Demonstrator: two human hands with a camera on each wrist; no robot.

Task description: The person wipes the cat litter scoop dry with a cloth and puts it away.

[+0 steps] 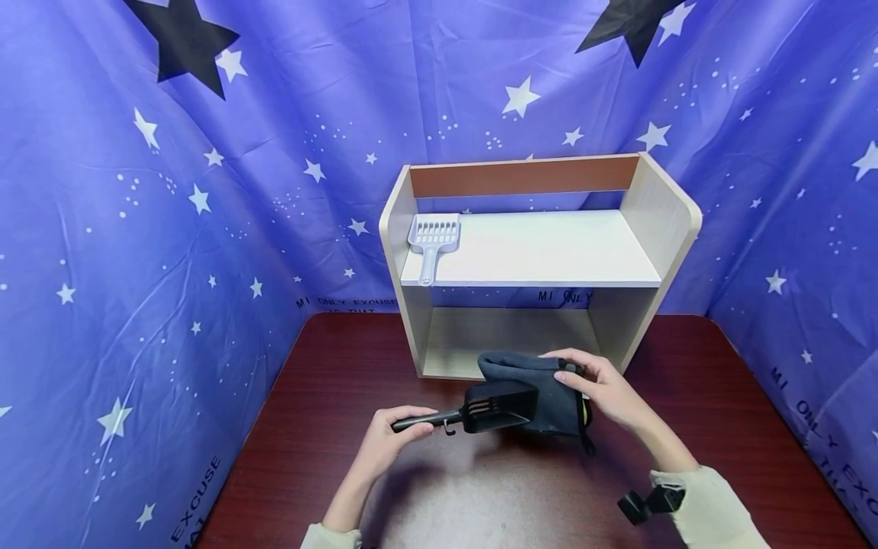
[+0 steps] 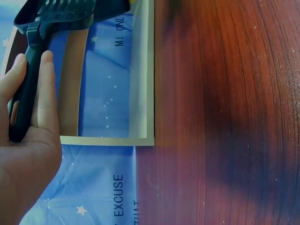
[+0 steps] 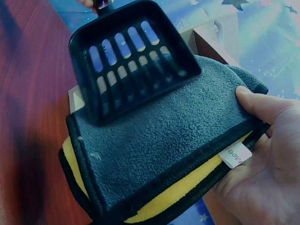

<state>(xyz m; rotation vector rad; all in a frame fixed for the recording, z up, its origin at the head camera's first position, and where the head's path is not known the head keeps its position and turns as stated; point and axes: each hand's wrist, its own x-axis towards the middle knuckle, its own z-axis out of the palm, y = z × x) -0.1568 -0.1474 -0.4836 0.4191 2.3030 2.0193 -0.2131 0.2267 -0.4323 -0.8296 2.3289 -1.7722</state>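
Note:
A black slotted litter scoop [image 1: 499, 408] is held by its handle in my left hand [image 1: 393, 438], the scoop end pointing right. The left wrist view shows the handle [image 2: 26, 93] between thumb and fingers. My right hand [image 1: 607, 389] grips a folded dark grey cloth [image 1: 555, 400] with a black edge. In the right wrist view the cloth [image 3: 159, 126] shows a yellow underside [image 3: 183, 192] and a white tag [image 3: 236, 154]. The scoop's pan [image 3: 133, 61] overlaps the cloth's near face there; whether they touch I cannot tell. Both things are held above the table.
Behind the hands stands a pale wooden two-level shelf [image 1: 542, 252]. A light-coloured slotted scoop [image 1: 430, 248] lies at the left of its upper board. The dark red-brown table [image 1: 309, 427] is bounded by blue star-patterned curtains [image 1: 274, 191].

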